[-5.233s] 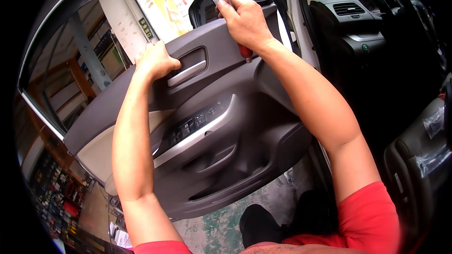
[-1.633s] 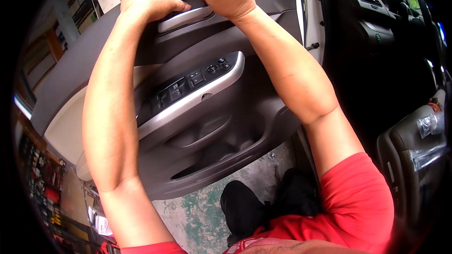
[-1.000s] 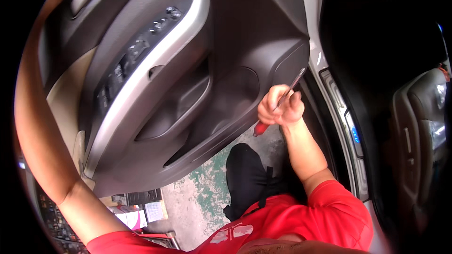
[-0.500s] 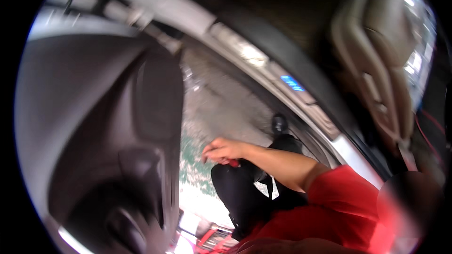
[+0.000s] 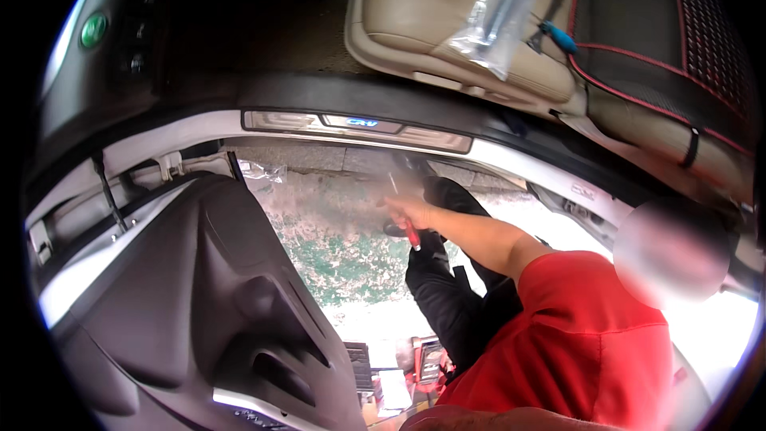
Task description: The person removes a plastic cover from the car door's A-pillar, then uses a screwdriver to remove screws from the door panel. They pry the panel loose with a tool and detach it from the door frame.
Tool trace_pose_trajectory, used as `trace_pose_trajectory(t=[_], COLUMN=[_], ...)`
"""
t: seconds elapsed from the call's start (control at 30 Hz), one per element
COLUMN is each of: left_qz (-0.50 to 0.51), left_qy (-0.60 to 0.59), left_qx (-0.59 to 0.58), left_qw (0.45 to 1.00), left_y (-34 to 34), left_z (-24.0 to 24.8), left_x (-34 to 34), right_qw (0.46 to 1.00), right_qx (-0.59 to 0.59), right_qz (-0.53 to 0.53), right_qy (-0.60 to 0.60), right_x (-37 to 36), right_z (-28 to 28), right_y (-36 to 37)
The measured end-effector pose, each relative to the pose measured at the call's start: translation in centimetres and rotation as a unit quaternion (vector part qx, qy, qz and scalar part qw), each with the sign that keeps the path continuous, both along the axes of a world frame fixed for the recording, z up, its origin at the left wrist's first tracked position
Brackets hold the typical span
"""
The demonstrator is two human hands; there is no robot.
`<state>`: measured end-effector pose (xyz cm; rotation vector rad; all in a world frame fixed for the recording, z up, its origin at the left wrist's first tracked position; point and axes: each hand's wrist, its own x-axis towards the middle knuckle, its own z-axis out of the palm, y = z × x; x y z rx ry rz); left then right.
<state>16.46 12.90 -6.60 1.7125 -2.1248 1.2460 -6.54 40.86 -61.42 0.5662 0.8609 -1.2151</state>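
Held out over my dark-trousered legs (image 5: 447, 295), my right hand (image 5: 408, 211) comes from a red short sleeve on the right side. Its fingers are closed round a screwdriver with a red handle (image 5: 412, 235). The thin shaft points away from me, toward the car's door sill (image 5: 447, 137), and its tip is blurred. The hand is apart from the sill, above the ground near my knees. A lit blue marking shows on the metal sill plate (image 5: 279, 120). My left hand does not appear.
The open dark door panel (image 5: 199, 295) fills the left. Beyond the sill stands a beige seat (image 5: 431, 24), bearing see-through plastic bags (image 5: 495, 24) and a blue-handled tool (image 5: 558, 36). Behind my legs lies red and black tool gear (image 5: 427, 363). The ground (image 5: 335, 247) is worn green.
My view has turned, so the sill lies nearly level and the seat with its bags shows. My right hand has moved forward and toward the sill, with the screwdriver's shaft visible.
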Motion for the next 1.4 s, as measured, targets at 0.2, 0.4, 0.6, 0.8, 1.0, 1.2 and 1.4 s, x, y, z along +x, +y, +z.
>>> trace_pose_trajectory(t=[0.2,0.4,0.6,0.8,1.0,1.2,1.4], left_qz=[0.010,-0.103,0.155,-0.022,-0.010,-0.002,-0.160], left_qy=[-0.117,-0.113,-0.046,-0.161,-0.169,-0.150,0.149], left_qx=[-0.034,-0.116,-0.024,-0.002,0.047,0.065,0.230], left_qw=[0.992,0.981,0.987,0.987,0.984,0.987,0.948], left_y=[1.5,1.1,0.5,-1.1,0.0,-0.4,2.3], left_z=[2.1,2.1,1.5,2.0,3.3,4.4,7.2], left_x=[3.3,4.4,3.3,4.0,3.5,1.5,5.3], right_qw=[0.979,0.968,0.964,0.955,0.961,0.976,0.965], right_qx=[0.074,0.119,0.095,0.111,0.082,0.004,-0.042], right_qz=[0.070,-0.059,-0.136,-0.108,-0.095,-0.048,0.096], right_qy=[0.179,0.214,0.206,0.253,0.246,0.212,0.240], right_x=[-6.7,-10.0,-10.9,-12.8,-14.7,-12.3,-11.4], right_z=[7.1,10.9,18.7,24.2,25.0,26.8,31.1], right_y=[2.6,6.5,9.9,11.2,8.6,4.3,1.9])
